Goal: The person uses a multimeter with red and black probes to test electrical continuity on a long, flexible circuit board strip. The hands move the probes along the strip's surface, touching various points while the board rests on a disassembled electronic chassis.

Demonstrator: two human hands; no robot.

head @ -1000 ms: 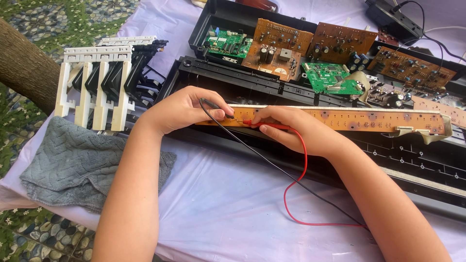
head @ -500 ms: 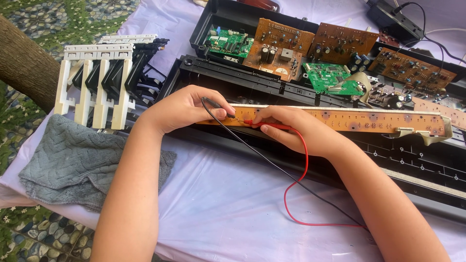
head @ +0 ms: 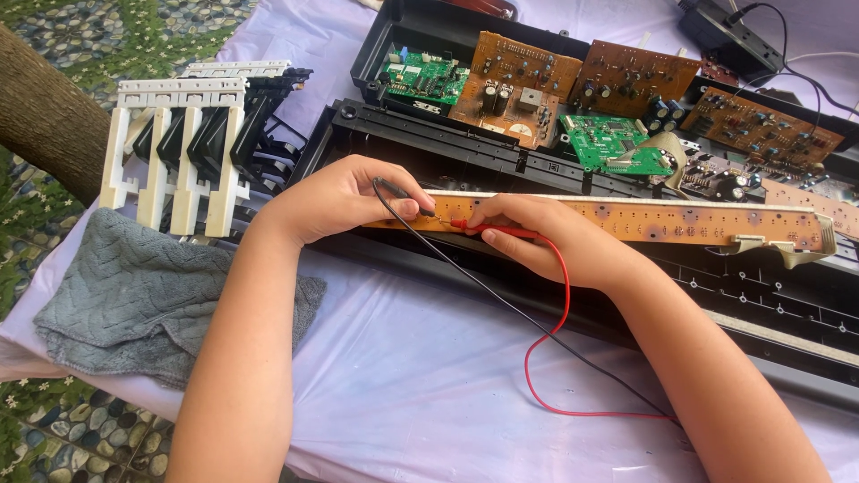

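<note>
Two hands work one long orange contact strip (head: 644, 219) lying across the opened keyboard case (head: 501, 161); left hand (head: 344, 197) pinches the black probe (head: 407, 195), right hand (head: 537, 234) pinches the red probe (head: 488, 228), tips meeting on adjacent pads.

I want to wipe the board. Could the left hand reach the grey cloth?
Probably yes. The grey cloth lies right beside the left hand's arm, nothing between, though that hand holds a black probe.

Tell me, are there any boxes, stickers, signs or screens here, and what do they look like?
No packages, signs or screens show.
Pale label: small grey-white square on the brown circuit board, top middle.
Long tan strip board: centre, under the left hand and right hand; dark round markings, too small to tell.
</note>
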